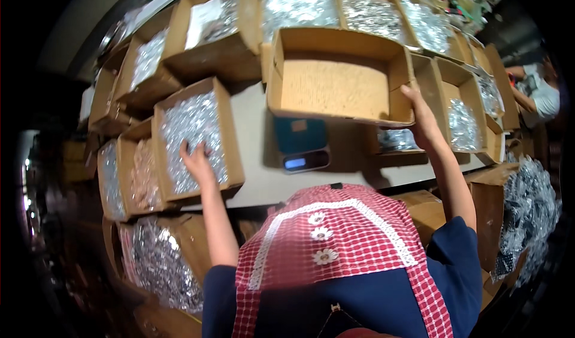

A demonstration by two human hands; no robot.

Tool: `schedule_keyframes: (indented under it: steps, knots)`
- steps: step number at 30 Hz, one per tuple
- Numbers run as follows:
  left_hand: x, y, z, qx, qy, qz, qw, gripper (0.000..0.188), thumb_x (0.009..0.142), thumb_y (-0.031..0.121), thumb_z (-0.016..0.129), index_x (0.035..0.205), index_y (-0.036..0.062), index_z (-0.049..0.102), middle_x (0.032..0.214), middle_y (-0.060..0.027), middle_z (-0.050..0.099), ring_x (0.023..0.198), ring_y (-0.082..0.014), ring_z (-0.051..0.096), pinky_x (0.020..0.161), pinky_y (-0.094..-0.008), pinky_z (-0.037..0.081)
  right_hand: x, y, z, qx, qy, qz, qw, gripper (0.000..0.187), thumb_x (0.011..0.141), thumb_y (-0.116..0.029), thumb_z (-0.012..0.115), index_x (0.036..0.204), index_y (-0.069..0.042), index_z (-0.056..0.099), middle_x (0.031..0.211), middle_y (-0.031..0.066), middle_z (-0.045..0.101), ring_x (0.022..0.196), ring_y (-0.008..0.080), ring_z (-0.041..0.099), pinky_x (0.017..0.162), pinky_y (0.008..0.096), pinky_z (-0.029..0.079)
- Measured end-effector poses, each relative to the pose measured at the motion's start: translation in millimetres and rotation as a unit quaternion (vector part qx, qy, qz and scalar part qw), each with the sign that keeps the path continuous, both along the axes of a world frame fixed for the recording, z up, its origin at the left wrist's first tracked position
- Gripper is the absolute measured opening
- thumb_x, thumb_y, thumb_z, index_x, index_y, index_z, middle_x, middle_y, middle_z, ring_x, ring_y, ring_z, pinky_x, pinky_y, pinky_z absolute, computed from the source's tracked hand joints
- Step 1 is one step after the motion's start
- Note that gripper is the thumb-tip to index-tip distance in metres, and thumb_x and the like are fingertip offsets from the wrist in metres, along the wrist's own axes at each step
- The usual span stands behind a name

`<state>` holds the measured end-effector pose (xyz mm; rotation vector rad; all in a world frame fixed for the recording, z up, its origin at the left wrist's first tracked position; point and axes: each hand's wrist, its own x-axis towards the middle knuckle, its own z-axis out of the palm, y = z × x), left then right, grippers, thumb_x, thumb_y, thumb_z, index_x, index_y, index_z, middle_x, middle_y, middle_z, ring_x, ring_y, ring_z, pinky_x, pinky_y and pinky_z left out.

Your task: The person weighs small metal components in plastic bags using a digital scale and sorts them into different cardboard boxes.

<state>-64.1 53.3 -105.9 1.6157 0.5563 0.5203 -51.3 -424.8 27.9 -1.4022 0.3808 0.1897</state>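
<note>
My right hand (pixel 421 113) grips the right end of an empty cardboard box (pixel 335 86), thumb over its rim. The box is tilted so that its bare inside faces me, raised over the table. Below it, partly covered, is a small scale (pixel 304 160) with a teal top and a lit display. My left hand (pixel 197 161) rests with fingers apart on small shiny clear packets (pixel 190 122) in another cardboard box (pixel 230 137) to the left. What the packets contain is too small to tell.
Cardboard boxes of shiny packets (pixel 299 5) line the back of the table (pixel 248 116). At the left stands a box of pinkish packets (pixel 144 170). Larger cartons with silvery bags (pixel 162 257) and clear bags (pixel 527 212) flank me. Another person (pixel 539 92) is at the far right.
</note>
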Motion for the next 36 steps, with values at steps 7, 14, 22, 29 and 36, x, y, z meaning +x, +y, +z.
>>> schedule_keyframes:
  steps: [7,14,22,29,36]
  knots:
    - [-14.8,19.3,42.4,-0.049,-0.078,-0.085,0.992,0.037,0.093,0.008,0.053,0.128,-0.0045,0.047,0.109,-0.0147,0.062,0.101,-0.0194,0.061,0.083,-0.0297,0.049,14.3,94.6,-49.4,-0.082,0.035,0.147,0.985,0.059,0.095,-0.033,0.045,0.146,-0.01,0.029,0.136,0.0085,0.046,0.121,0.0175,0.046,0.093,0.0348,0.045]
    - [5.4,146.4,78.4,0.014,-0.078,-0.005,0.997,0.036,0.095,0.006,0.05,0.13,-0.0023,0.044,0.127,-0.0114,0.053,0.105,-0.0194,0.06,0.084,-0.0295,0.048,7.2,96.0,-107.2,-0.11,0.089,0.095,0.985,0.067,0.094,-0.036,0.052,0.146,0.0,0.028,0.142,0.0147,0.044,0.129,0.0234,0.042,0.106,0.035,0.034]
    - [183.2,317.1,144.7,0.384,-0.143,0.045,0.911,0.024,0.085,0.0,0.058,0.107,0.0041,0.062,0.103,-0.0135,0.059,0.091,-0.0235,0.063,0.078,-0.032,0.052,13.6,43.5,-70.0,-0.509,-0.233,-0.089,0.824,0.03,0.098,-0.016,0.051,0.12,0.004,0.057,0.133,0.0141,0.05,0.116,0.0254,0.053,0.093,0.0339,0.045]
    - [368.2,406.3,105.0,0.406,0.269,-0.158,0.859,0.059,0.068,0.017,0.067,0.126,0.0108,0.059,0.132,-0.0212,0.054,0.121,-0.0349,0.052,0.102,-0.0396,0.041,-56.1,-33.4,-159.0,-0.592,-0.158,-0.102,0.784,0.027,0.087,-0.003,0.049,0.111,0.004,0.057,0.133,0.0172,0.047,0.12,0.0304,0.049,0.098,0.0362,0.042]
    - [419.7,427.4,82.4,0.52,0.33,-0.122,0.778,0.041,0.078,0.021,0.059,0.114,0.0043,0.066,0.119,-0.0226,0.061,0.113,-0.036,0.058,0.098,-0.0419,0.045,-42.8,14.3,-132.9,-0.624,-0.073,-0.117,0.769,0.039,0.079,0.003,0.045,0.117,0.005,0.053,0.133,0.0175,0.047,0.122,0.0341,0.047,0.104,0.04,0.038]
